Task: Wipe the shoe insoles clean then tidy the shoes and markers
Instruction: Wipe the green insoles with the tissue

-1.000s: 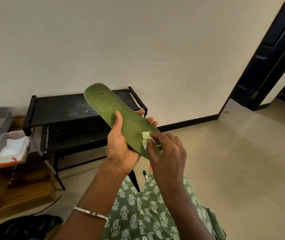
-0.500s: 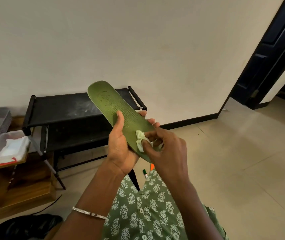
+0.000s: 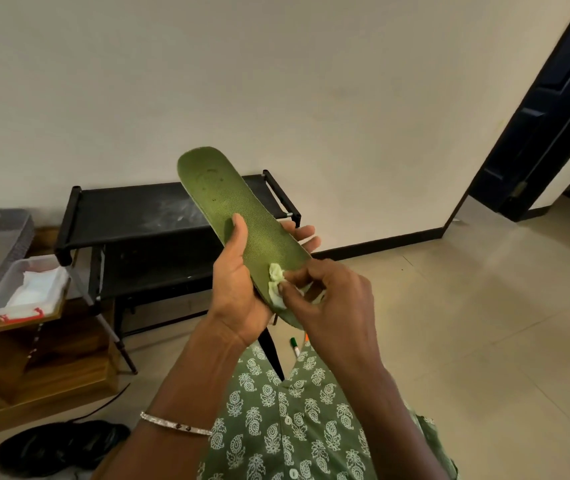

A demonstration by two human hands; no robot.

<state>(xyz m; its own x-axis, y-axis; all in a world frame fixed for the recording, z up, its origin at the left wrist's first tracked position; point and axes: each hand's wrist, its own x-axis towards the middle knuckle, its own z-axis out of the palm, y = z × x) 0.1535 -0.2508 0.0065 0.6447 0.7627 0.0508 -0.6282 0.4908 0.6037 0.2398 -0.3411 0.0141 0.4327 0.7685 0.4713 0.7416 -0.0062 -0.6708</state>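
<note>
Your left hand [image 3: 238, 292] cradles the green insole [image 3: 242, 223] from beneath, thumb pressed on its top face and fingers curled round the far edge, tilting it up before the black rack [image 3: 131, 216], while your right hand [image 3: 335, 303] pinches a small wad [image 3: 275, 282] against its near end.

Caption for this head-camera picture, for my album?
Left hand grips green insole; right hand presses a crumpled wipe onto it.
</note>
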